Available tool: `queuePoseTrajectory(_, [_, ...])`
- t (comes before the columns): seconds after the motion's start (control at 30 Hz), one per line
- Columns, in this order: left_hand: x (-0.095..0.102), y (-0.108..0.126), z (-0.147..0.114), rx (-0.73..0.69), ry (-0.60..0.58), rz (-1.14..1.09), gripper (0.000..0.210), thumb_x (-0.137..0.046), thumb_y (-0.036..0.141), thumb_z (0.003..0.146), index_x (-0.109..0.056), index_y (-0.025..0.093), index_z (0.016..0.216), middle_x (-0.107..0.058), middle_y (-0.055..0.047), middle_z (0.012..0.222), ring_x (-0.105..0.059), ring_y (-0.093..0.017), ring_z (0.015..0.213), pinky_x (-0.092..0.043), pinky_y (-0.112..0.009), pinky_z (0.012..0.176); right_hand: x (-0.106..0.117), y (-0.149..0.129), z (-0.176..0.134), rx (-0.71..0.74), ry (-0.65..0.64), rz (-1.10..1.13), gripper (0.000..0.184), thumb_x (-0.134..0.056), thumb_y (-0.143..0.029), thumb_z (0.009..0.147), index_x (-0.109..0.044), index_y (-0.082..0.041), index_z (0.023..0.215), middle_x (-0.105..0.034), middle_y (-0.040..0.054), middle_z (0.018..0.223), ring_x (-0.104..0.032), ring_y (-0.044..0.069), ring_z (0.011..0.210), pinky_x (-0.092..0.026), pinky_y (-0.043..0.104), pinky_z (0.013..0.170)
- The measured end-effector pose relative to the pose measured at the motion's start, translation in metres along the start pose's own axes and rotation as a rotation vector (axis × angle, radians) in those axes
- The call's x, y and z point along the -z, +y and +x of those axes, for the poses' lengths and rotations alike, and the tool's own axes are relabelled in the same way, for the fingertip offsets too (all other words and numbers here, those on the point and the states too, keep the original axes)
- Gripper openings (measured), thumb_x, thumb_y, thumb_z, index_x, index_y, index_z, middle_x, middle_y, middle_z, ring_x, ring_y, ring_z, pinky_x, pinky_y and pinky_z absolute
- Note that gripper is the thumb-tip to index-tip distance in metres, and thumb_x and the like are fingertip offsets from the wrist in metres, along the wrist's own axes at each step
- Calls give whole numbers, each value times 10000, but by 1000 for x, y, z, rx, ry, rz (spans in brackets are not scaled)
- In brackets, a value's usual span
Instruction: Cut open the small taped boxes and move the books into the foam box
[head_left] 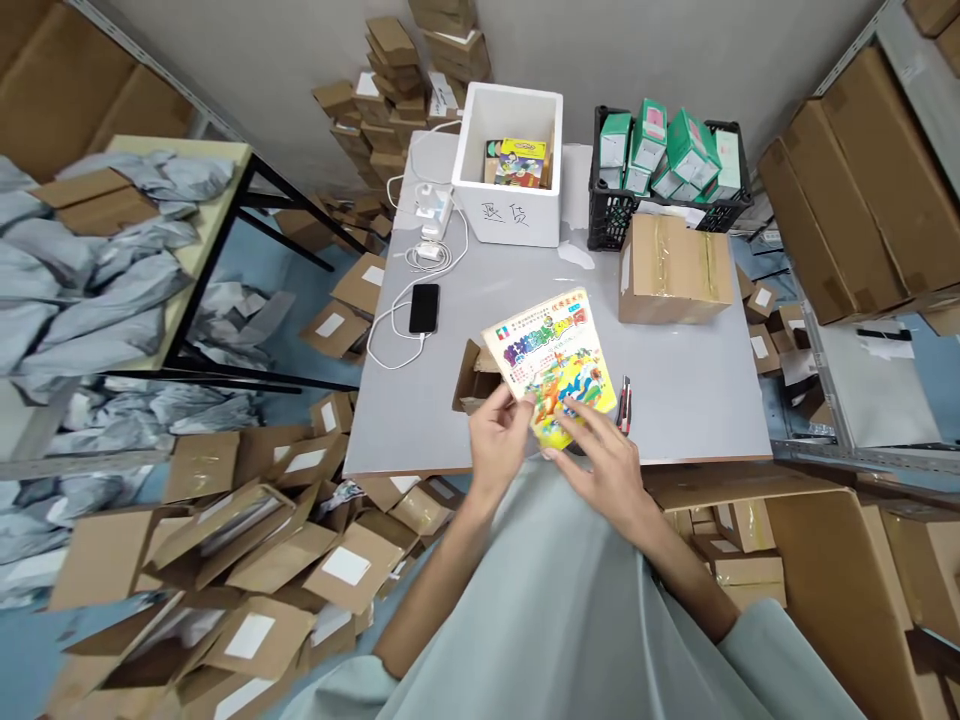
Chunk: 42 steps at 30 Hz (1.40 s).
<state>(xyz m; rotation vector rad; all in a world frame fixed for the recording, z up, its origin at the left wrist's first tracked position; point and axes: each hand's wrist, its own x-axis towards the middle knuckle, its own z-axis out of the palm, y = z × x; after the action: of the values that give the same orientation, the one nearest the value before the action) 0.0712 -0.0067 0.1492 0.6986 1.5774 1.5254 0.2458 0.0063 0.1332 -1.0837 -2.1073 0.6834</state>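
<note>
A colourful picture book [551, 345] with a white and yellow cover is held tilted above the near edge of the grey table [517, 280]. My left hand [501, 435] pinches its lower left corner, thumb on the cover. My right hand [602, 458] lies against the book's lower right part, fingers resting on the cover and thumb at the bottom edge. Behind the book, partly hidden, a small opened cardboard box [471, 375] sits on the table. A red and black box cutter [625, 405] lies just right of the book.
A white foam box [506, 215] with books stands at the back, beside a black crate [604, 230] of green boxes. A taped carton [675, 270] sits at right; a phone [424, 309] on a cable lies left. Opened cartons [292, 560] cover the floor at left.
</note>
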Motion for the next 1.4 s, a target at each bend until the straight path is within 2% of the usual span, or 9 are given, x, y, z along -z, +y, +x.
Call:
queuePoseTrajectory(0.13, [22, -1, 11, 81, -43, -99, 500, -878, 567, 852, -815, 183, 1165, -844, -103, 1217, -795, -328, 1124, -662, -430, 970, 15, 23, 6, -294, 211, 161, 527, -741, -475, 1036, -706, -265, 1518, -671, 151, 1589, -664, 333, 1452, -566, 557, 1218])
queuePoseTrajectory(0.27, [29, -3, 10, 138, -94, -152, 616, -921, 585, 807, -806, 179, 1255, -839, -124, 1251, -801, -342, 1139, -682, -438, 950, 20, 28, 7, -536, 161, 553, 592, -773, -588, 990, -767, -218, 1452, -771, 143, 1447, -778, 331, 1284, -651, 533, 1112])
queuePoseTrajectory(0.57, [26, -2, 9, 127, -125, -191, 699, -887, 623, 863, -750, 218, 1416, -846, -115, 1236, -812, -347, 1166, -706, -450, 957, 6, 6, -7, -659, 188, 727, 609, -884, -582, 883, -823, -209, 1360, -846, 83, 1279, -853, 294, 1027, -736, 498, 957])
queuePoseTrajectory(0.77, [24, -5, 12, 144, -159, -126, 729, -841, 674, 890, -731, 236, 1462, -813, -130, 1346, -763, -376, 1285, -686, -506, 1029, 5, 7, -3, -715, 167, 902, 714, -952, -566, 810, -794, -207, 1407, -821, 100, 1329, -848, 328, 1110, -710, 550, 1022])
queuePoseTrajectory(0.93, [15, -8, 0, -56, -78, 93, 726, -884, 622, 868, -737, 230, 1462, -663, -142, 1598, -572, -359, 1548, -502, -508, 1283, 1, 6, -4, -593, 290, 623, 525, -874, -523, 901, -840, -219, 1329, -847, 75, 1236, -868, 317, 1039, -720, 519, 1012])
queuePoseTrajectory(1.07, [-1, -1, -22, 19, -232, -16, 621, -864, 615, 886, -803, 188, 1332, -802, -147, 1371, -759, -356, 1305, -625, -504, 1146, -4, 2, -9, -230, 191, 272, 326, -717, -333, 1038, -837, -313, 1341, -815, 30, 1314, -845, 290, 1154, -683, 437, 1104])
queuePoseTrajectory(1.2, [-11, 6, -29, -5, -151, -15, 493, -838, 597, 916, -854, 165, 1154, -856, -117, 1192, -809, -336, 1159, -667, -471, 1069, -12, -6, -12, 19, 87, 76, 378, -664, -227, 1075, -796, -320, 1417, -759, 22, 1428, -784, 262, 1294, -628, 377, 1183])
queuePoseTrajectory(1.3, [-5, 6, -20, -6, -107, -10, 523, -831, 625, 912, -853, 162, 1156, -860, -121, 1172, -811, -334, 1141, -687, -451, 1005, -12, -7, -9, 56, 30, 24, 441, -720, -307, 1068, -731, -297, 1509, -726, 50, 1497, -761, 267, 1339, -607, 383, 1209])
queuePoseTrajectory(1.4, [10, 3, -7, 45, -97, -37, 618, -881, 663, 846, -843, 144, 1178, -858, -144, 1174, -819, -338, 1092, -701, -445, 947, -1, 4, -2, -84, 80, 31, 588, -746, -452, 1048, -656, -242, 1589, -680, 112, 1567, -683, 315, 1448, -564, 474, 1256])
